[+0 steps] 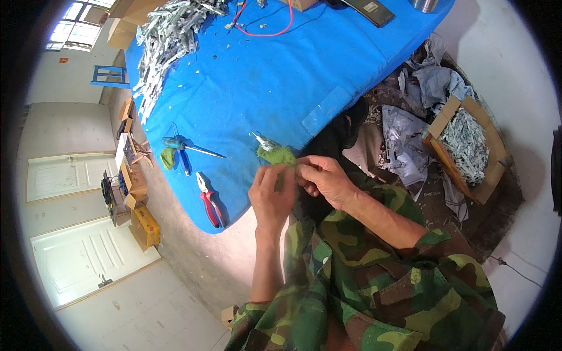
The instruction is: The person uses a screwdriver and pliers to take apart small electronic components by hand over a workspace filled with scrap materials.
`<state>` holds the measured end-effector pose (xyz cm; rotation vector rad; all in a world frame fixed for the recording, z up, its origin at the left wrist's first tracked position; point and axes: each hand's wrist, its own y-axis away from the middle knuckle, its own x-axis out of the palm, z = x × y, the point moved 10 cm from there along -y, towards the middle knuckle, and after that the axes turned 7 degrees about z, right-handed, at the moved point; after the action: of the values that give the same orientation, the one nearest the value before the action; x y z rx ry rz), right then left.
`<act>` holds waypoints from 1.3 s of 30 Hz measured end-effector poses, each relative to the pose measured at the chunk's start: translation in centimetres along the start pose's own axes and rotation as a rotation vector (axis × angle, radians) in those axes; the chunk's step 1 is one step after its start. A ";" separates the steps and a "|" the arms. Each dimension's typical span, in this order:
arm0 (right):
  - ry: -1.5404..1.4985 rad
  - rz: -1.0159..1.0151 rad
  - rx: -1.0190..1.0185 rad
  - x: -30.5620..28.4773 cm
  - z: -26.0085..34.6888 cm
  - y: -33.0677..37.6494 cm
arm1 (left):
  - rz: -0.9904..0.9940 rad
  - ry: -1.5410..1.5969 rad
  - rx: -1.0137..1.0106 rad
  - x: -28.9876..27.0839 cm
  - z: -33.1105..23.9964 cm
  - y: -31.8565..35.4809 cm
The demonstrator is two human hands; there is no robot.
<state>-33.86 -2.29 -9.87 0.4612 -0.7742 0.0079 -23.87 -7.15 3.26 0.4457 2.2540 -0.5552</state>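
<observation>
At the near edge of the blue-covered table, my left hand [272, 196] has its fingers bent in and slightly blurred, touching or just below a green fuzzy cloth [276, 154]. A pale, shiny pointed piece [261, 139] sticks out of the cloth's far end. Beside it, my right hand [325, 181] is closed, thumb and forefinger pinched together near the cloth's right end. Whatever lies between the fingers of both hands is too small or hidden to name. Left of the hands lie red-handled pliers [209, 206], a screwdriver [199, 150] and a blue-handled tool [185, 162].
A heap of silvery strip-like pieces [170, 44] covers the table's [234, 93] far left. A red wire [266, 35] and a dark flat device [374, 11] are at the back. On the right, a cardboard box [496, 161] holds similar pieces, beside grey plastic bags [404, 140].
</observation>
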 end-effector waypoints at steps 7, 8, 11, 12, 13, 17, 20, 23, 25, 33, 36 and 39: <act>0.137 -0.006 -0.077 0.6 1.2 0.4 | -0.100 -0.024 -0.061 -1.3 2.9 -1.8; 0.175 -0.019 -0.089 0.8 1.8 0.6 | -0.118 -0.013 -0.083 -1.4 3.6 -1.9; 0.302 -0.044 -0.147 1.1 2.6 0.7 | -0.155 0.050 -0.158 -1.9 5.2 -1.9; 0.346 -0.051 -0.170 1.0 2.8 0.6 | -0.156 0.092 -0.188 -1.9 5.7 -1.9; 0.385 -0.057 -0.219 1.1 3.1 0.6 | -0.157 0.133 -0.218 -1.8 6.1 -1.8; 0.488 -0.078 -0.327 1.5 3.8 1.0 | -0.144 0.170 -0.254 -2.2 6.9 -1.0; 0.521 -0.099 -0.344 1.5 4.1 1.2 | -0.113 0.122 -0.216 -2.6 5.6 -0.6; 0.590 -0.151 -0.411 1.4 4.7 1.5 | -0.072 0.055 -0.093 -2.2 2.5 -0.2; 0.646 -0.177 -0.472 1.8 5.2 1.8 | -0.022 0.015 -0.046 -1.2 0.7 0.0; 0.924 -0.167 -0.605 3.3 6.4 2.7 | -0.030 -0.075 -0.070 -1.0 1.0 -1.3; 0.974 -0.149 -0.566 3.5 6.3 2.7 | -0.048 -0.113 -0.127 -1.1 2.1 -2.1; 0.908 -0.165 -0.576 3.3 6.5 2.7 | -0.098 -0.111 -0.103 -1.1 2.5 -1.9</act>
<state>-36.37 -2.98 -2.52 -0.0565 0.1709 -0.1471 -22.63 -10.22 3.01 0.2476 2.1942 -0.4984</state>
